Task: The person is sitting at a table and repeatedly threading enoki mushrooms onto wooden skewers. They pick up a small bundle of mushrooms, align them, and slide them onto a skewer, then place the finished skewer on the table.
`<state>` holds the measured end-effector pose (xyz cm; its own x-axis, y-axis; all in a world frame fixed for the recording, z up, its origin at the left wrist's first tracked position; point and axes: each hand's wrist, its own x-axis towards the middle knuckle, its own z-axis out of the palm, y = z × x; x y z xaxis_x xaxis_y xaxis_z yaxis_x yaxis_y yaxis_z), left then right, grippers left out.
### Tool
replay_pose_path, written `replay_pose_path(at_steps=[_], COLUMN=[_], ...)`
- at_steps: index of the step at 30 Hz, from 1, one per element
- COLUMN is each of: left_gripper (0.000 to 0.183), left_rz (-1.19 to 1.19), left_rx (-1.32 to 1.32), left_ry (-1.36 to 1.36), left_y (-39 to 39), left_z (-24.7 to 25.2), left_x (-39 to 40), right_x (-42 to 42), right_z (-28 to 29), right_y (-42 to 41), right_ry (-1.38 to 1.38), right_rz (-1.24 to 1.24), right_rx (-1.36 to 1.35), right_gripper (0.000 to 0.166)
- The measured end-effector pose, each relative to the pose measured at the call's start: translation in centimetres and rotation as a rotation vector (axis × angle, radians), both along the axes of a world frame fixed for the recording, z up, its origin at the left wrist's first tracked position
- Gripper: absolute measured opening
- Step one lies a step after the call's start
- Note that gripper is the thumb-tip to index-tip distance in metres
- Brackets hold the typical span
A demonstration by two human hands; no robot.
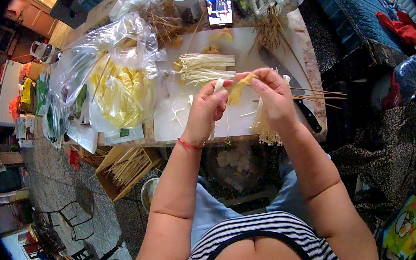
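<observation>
My left hand (211, 100) is closed around a small bunch of pale enoki mushrooms (219, 85), over the near part of a white cutting board (169, 128). My right hand (274, 93) pinches a thin yellow strip of food (241, 87) between thumb and fingers. Below and beside that hand lie more enoki mushrooms (261, 124) and several thin wooden skewers (316, 96); whether the hand touches them cannot be told. Beyond my hands, cut enoki bundles (206, 64) lie on the board, with yellow pieces (221, 35) farther back. A black-handled knife (308, 116) rests at the right.
A plastic bag of yellow sheets (120, 90) lies at the left. Behind the board stand a lit phone (218, 3) and a tub (187, 5); bagged skewers (271, 26) lie at the back right. A cardboard box of skewers (128, 170) is below the table's left edge.
</observation>
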<state>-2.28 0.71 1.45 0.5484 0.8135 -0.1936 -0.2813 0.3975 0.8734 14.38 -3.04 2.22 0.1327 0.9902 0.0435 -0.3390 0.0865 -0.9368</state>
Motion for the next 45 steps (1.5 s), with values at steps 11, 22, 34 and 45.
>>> replay_pose_path(at_steps=[11,22,34,45], left_gripper=[0.033,0.031,0.015,0.019], left_rz=[0.027,0.079,0.199,0.151], left_rx=[0.056,0.005,-0.065,0.099], left_ry=[0.124,-0.035,-0.208,0.081], left_y=[-0.6,-1.4,-1.1,-1.0], left_z=[-0.2,-1.0,-1.5,-0.2], left_x=[1.5,1.9,2.0,1.4], right_x=[0.7,0.0,0.5,0.6], right_z=[0.2,-0.8,0.2,0.8], right_y=[-0.1,-0.4,0.0,-0.2], right_ry=[-0.656,-0.677,-0.502,-0.886], right_rz=[-0.045,-0.09,0.095,-0.103], right_rx=[0.333,0.232,0.003,0.266], right_gripper=[0.017,0.026,0.015,0.011])
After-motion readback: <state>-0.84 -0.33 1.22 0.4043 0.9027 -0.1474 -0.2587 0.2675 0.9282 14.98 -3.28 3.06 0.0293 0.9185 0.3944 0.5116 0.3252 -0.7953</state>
